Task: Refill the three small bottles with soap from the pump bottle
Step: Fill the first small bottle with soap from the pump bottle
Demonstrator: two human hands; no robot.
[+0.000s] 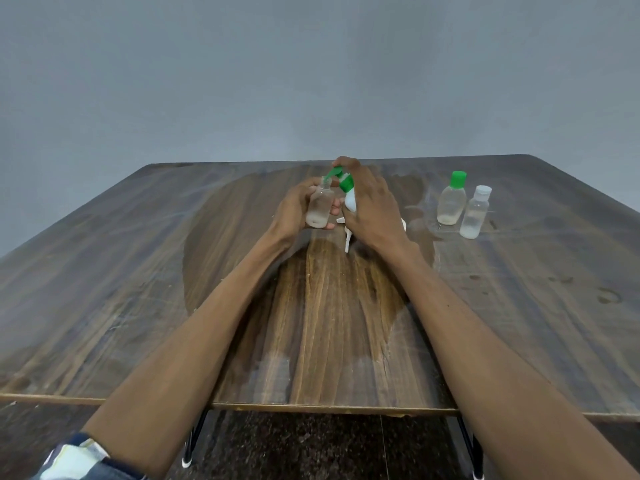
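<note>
- Surface [138, 271]: dark wood-grain laminate, streaky and smeared, with a glossier patch down the middle and ring marks at the right.
- Left hand [294, 209]: fingers curled round an uncapped clear small bottle [319, 209], a round-shouldered cylinder of see-through plastic, nearly upright, mouth up, with a thin pale layer at its base.
- Right hand [372, 206]: wrapped over the pump bottle [349, 200], whose white opaque body and green collar show just left of the palm; fingers curled round it, one fingertip on top of the pump head.
- Green spout [333, 173]: slants down toward the mouth of the held bottle; contact cannot be judged.
- Both held bottles sit between the two hands, side by side and close together, above the middle far part of the surface.
- A small white plastic piece [347, 239] lies on the surface just below the right hand; identity unclear.
- Well right of the hands: a flattened oval clear bottle with green cap [452, 202], and just beside it a cylindrical clear bottle with translucent cap [474, 213], both upright with pale residue at the bottom.
</note>
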